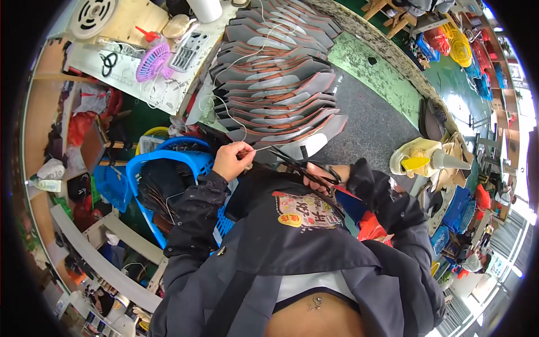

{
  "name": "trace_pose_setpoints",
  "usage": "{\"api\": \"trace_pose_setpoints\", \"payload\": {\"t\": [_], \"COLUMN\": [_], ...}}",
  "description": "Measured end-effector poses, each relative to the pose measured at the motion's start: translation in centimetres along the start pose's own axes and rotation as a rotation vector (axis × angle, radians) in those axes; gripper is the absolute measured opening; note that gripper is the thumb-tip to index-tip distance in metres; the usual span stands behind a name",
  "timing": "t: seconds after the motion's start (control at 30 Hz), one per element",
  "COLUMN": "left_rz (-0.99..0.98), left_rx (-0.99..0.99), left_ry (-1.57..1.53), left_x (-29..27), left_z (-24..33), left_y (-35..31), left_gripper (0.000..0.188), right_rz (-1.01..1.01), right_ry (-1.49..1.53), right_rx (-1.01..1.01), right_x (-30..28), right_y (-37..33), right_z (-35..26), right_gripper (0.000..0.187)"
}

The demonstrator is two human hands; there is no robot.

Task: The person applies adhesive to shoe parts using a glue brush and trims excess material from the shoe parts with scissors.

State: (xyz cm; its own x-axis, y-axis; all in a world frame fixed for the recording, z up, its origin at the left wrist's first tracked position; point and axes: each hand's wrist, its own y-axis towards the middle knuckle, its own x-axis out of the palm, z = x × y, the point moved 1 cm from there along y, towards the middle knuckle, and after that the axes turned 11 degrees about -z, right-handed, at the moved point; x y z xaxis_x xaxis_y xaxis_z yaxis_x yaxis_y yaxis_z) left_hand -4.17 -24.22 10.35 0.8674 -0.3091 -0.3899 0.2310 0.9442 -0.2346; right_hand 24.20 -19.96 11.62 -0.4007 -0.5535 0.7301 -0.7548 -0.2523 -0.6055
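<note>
Workshop and work in hand, seen from above. A cluttered room with shelving is spread around a worn surface [370, 95], which lies ahead of the fingers and is bared as dark grey and chipped green to their front right. On it, directly ahead of the fingers, a long row of overlapping grey pieces [275, 112] edged in red-brown has been laid out. Below the fingers the lap is covered by a dark apron [252, 241]. Just left of the left fingers [245, 150] a blue basket [132, 174] is filled with dark pieces; well to the right of the right fingers [314, 186] a pale container [415, 160] with a cone-shaped part is set. A purple fan [152, 63] is placed farther off, to the front left. Black scissors [292, 163] are gripped by the right fingers, with the blades pointed leftward. A thin pale strand [262, 149] is pinched by the left fingers and extended toward the blade tips; whether these are touched by it cannot be told. A white cord [231, 118] is draped along the row's left side; its link to the strand is unclear. The laying-out is judged well advanced, whereas no completed cut can be confirmed at the strand. Room around the blades is judged to be narrowed by the row's nearest piece and the apron.
</note>
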Motion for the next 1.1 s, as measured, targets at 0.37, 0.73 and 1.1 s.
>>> {"api": "trace_pose_setpoints", "payload": {"t": [0.37,0.73,1.1], "left_rz": [-0.029,0.076,0.087], "left_rx": [0.039,-0.168,-0.142], "left_ry": [-0.201,-0.102,0.093], "left_x": [1.6,0.4,-2.1], "left_z": [5.2,1.8,1.6], "left_y": [-0.7,2.5,2.0], "left_gripper": [0.01,0.013,0.033], "right_rz": [0.362,1.192,0.197], "right_ry": [-0.354,-0.912,-0.384], "right_rx": [-0.472,-0.657,0.033], "right_x": [3.7,-3.3,0.9], "right_y": [0.5,-0.7,-4.5], "right_z": [-4.3,-7.3,-7.0], "right_gripper": [0.028,0.031,0.061]}}
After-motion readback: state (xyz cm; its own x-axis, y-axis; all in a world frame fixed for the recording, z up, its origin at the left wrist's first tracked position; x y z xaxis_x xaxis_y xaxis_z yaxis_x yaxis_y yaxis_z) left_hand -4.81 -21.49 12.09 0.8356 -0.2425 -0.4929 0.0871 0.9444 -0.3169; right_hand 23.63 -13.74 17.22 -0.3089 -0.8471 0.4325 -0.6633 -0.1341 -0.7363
